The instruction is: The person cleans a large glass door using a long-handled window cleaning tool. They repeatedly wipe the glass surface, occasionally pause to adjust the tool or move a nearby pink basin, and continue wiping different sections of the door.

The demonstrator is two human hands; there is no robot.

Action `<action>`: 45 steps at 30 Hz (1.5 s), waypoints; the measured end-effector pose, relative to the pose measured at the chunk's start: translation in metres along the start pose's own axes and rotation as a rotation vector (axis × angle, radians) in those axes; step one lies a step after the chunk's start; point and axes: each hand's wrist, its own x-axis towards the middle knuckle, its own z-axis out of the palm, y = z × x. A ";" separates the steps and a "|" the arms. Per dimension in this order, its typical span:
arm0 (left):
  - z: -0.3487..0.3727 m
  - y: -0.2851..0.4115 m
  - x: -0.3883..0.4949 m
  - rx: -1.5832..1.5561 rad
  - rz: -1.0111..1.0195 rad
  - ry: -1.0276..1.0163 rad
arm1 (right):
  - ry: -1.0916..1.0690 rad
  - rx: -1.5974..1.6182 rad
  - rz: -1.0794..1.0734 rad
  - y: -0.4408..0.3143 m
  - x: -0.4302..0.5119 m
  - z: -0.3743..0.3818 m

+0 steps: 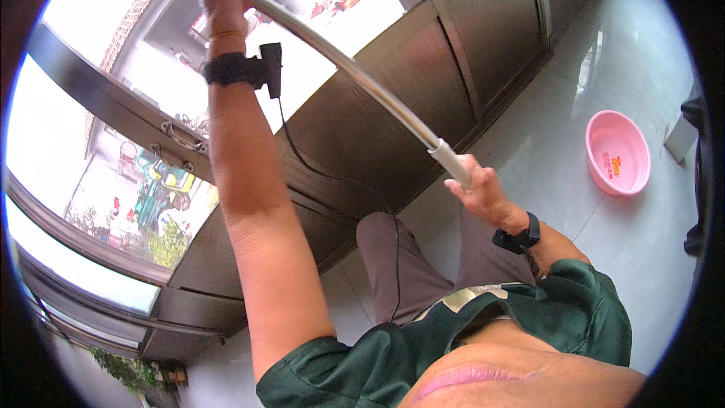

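Observation:
A long metal pole (368, 82) slants from the top left down to the lower right, across the glazed door. High at the upper left, my left hand (225, 0) holds it loosely between thumb and partly spread fingers. My right hand (481, 190) grips the pale sleeve (450, 163) at the pole's lower end, in front of my legs. The far end of the pole leaves the picture at the top. A black strap with a block-shaped device (271, 71) sits on my left wrist, and a thin cable hangs from it. Another black strap (518, 233) is round my right wrist.
Brown metal-framed door panels (396, 107) with glass above stand before me; a door handle (184, 139) is at the left. A pink plastic basin (617, 153) stands on the glossy tiled floor to the right. Beyond the glass are plants and a tiled roof edge.

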 end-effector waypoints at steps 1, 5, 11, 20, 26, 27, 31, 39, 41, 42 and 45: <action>0.005 -0.007 -0.004 -0.033 0.059 -0.053 | -0.001 -0.002 0.029 0.007 -0.006 -0.003; 0.065 -0.059 -0.062 -0.121 0.049 -0.043 | -0.005 -0.129 0.196 0.056 -0.057 -0.027; 0.161 -0.110 -0.191 -0.382 -0.161 -0.195 | -0.086 -0.282 0.467 0.113 -0.188 -0.074; 0.252 -0.152 -0.360 -0.466 -0.535 -0.290 | -0.151 -0.340 0.805 0.135 -0.377 -0.129; 0.264 -0.159 -0.407 -0.461 -0.693 -0.375 | -0.162 -0.303 0.961 0.140 -0.448 -0.124; 0.263 -0.160 -0.407 -0.470 -0.722 -0.368 | -0.178 -0.330 0.963 0.145 -0.450 -0.122; 0.262 -0.160 -0.386 -0.412 -0.652 -0.437 | -0.148 -0.373 0.935 0.163 -0.430 -0.130; 0.260 -0.140 -0.259 -0.443 -0.382 -0.355 | -0.046 -0.391 0.687 0.182 -0.295 -0.133; 0.255 -0.129 -0.212 -0.400 -0.270 -0.338 | -0.023 -0.341 0.603 0.177 -0.243 -0.129; 0.250 -0.122 -0.189 -0.418 -0.201 -0.341 | -0.005 -0.316 0.556 0.172 -0.216 -0.126; 0.229 -0.095 -0.128 -0.322 0.055 -0.314 | 0.032 -0.258 0.408 0.140 -0.134 -0.113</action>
